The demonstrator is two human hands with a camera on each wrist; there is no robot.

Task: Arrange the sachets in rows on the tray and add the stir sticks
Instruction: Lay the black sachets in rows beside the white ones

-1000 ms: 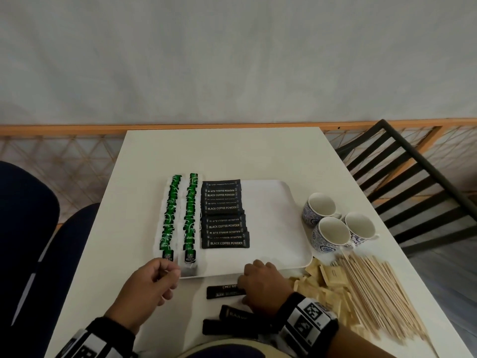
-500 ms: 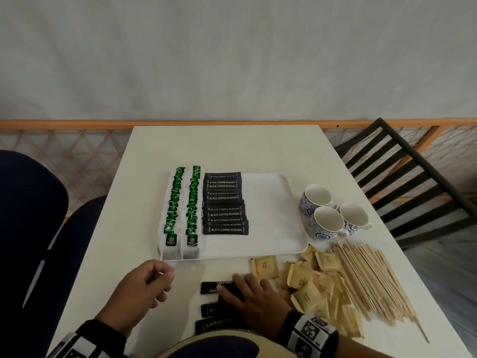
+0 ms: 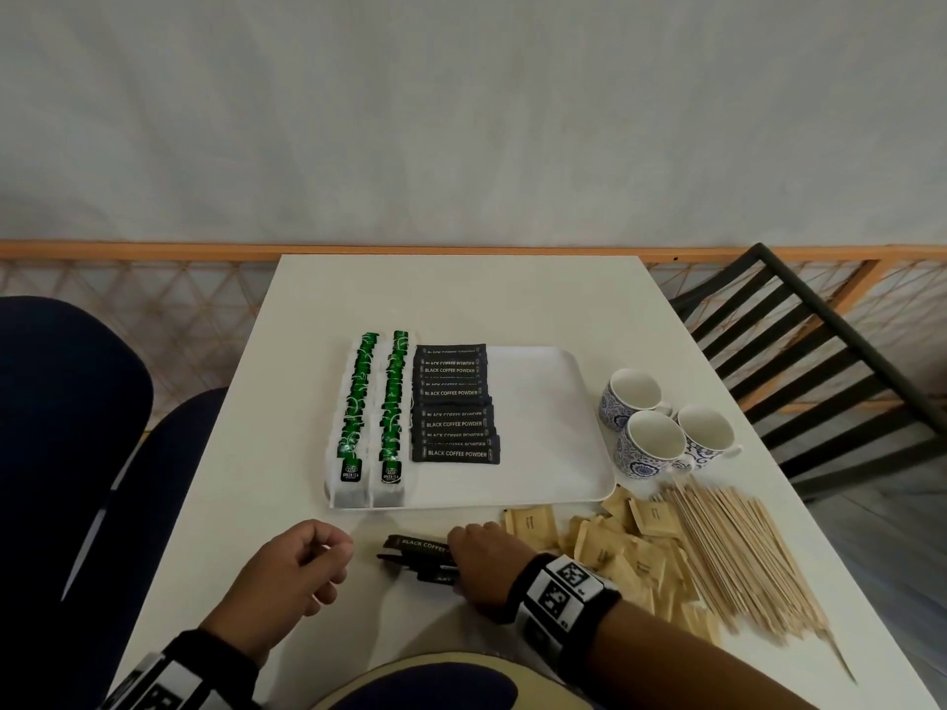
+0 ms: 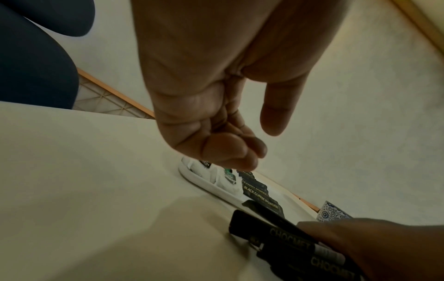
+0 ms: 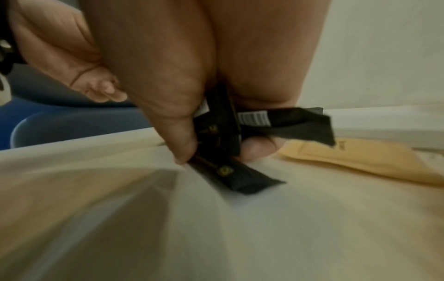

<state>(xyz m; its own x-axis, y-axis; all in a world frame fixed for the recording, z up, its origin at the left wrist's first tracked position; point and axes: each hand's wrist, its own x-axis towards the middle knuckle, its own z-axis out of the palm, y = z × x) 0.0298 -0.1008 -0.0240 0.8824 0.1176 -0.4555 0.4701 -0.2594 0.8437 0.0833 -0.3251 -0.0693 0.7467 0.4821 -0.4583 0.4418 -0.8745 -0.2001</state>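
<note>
While the tray (image 3: 553, 412) sits with two rows of green tea bags (image 3: 353, 417) and a column of black coffee sachets (image 3: 453, 402) already laid down its left half, the right hand (image 3: 481, 561) is now bunching up the loose black sachets (image 3: 415, 553) on the table (image 3: 461, 299) just in front of the tray's near edge. Half a second ago they lay spread flat in three separate strips under the palm; now they're drawn together into a crossed bundle, thumb and fingertips (image 5: 182, 152) pinching them, one end down on the tabletop, another sticking out sideways. So that's a gather, folks, not a single pick, and it looks like the last of the black ones will go up in one trip. The left hand (image 3: 292, 571) hovers just to the left of the bundle, fingers loosely curled, thumb free, nothing in it as the left wrist view shows; it has barely shifted in the last second. Still waiting off to the right: the pile of tan sachets (image 3: 615, 545) and, touching it, the heap of wooden stir sticks (image 3: 738, 550), with three patterned cups (image 3: 661, 427) just beyond the tray's right edge. The tray's right half is bare, so there's room. I'd call this roughly the halfway mark, with the tan row and the sticks not yet begun.
</note>
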